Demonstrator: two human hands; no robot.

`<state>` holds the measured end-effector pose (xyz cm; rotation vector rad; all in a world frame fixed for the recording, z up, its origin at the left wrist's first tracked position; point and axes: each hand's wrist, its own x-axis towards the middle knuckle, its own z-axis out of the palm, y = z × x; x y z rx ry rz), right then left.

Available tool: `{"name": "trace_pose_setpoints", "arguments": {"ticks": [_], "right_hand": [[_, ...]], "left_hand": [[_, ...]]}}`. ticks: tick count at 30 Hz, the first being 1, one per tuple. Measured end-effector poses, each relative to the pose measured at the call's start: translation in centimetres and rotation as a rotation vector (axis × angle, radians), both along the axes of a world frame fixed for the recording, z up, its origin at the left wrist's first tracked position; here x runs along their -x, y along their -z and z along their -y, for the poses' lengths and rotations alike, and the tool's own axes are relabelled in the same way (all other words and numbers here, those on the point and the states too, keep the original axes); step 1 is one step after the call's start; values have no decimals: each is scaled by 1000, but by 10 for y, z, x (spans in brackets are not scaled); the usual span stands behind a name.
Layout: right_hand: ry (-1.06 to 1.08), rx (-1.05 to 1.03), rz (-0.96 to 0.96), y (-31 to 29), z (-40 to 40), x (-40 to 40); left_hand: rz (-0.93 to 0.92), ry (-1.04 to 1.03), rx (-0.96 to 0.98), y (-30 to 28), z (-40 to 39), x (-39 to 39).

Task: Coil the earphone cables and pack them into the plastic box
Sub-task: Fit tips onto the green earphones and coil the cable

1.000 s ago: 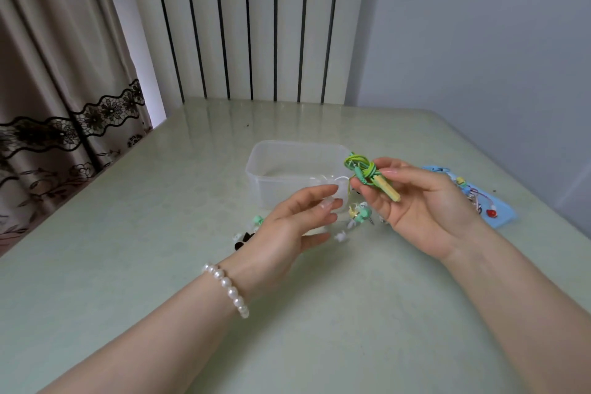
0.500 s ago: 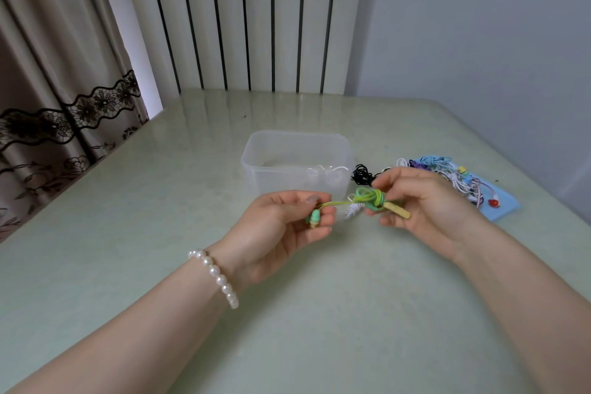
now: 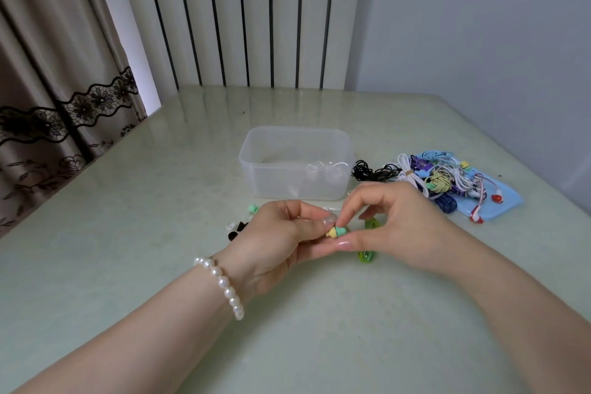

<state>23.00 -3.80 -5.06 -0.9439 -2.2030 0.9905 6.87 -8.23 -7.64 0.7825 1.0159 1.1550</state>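
- Left hand (image 3: 281,233): fingers curled, thumb and fingertips pinching a small yellow-and-mint earbud (image 3: 335,231), held just above the table (image 3: 128,265).
- Right hand (image 3: 393,227): forefinger and thumb pinch the same earbud from the other side, so the two hands meet at it. The remaining fingers are bent.
- Green earphone cable (image 3: 366,255): loops show under the right palm, partly hidden; whether they touch the table cannot be told.
- Plastic box (image 3: 295,182): translucent, lid off, just beyond the hands. White cable shows dimly through its near wall.
- Pile of coiled earphones (image 3: 438,179): black, white, purple, blue and green, to the right of the box, partly on a blue pouch (image 3: 508,201).
- Loose earbud pieces (image 3: 238,227), mint, white and black, lie left of the left hand.
- Pearl bracelet (image 3: 224,285) on the left wrist.
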Motion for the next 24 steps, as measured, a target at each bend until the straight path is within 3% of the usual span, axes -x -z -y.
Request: {"name": "trace_pose_setpoints", "arguments": {"ticks": [5, 9, 11, 15, 24], "right_hand": [[35, -27, -46, 6, -3, 2], [58, 119, -247, 5, -8, -1], [83, 248, -385, 4, -13, -6], [5, 451, -501, 5, -19, -11], [74, 396, -458, 5, -14, -5]], "left_hand": [[21, 25, -8, -1, 1, -1], [-69, 62, -31, -7, 2, 2], [-207, 43, -63, -11, 2, 6], [-686, 48, -153, -19, 5, 17], [-909, -213, -215, -23, -7, 52]]}}
